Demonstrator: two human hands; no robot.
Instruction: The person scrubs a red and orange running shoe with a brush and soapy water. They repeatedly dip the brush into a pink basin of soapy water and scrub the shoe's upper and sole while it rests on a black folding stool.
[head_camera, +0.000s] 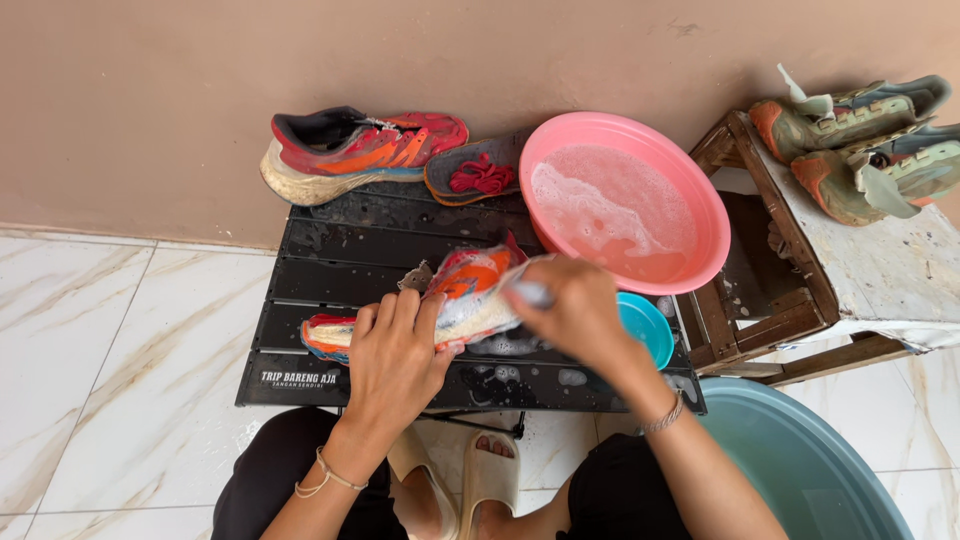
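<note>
A soapy red-and-orange running shoe lies on its side on a low black slatted table. My left hand presses down on its middle and grips it. My right hand is closed around a brush with a pale handle, held against the shoe's upper. Foam covers the shoe's sole and side. The brush head is hidden by my fingers.
A matching red shoe and an insole with red laces lie at the table's far edge. A pink basin holds soapy water. A small teal bowl, a large teal tub, and green-orange shoes on a wooden stool stand right.
</note>
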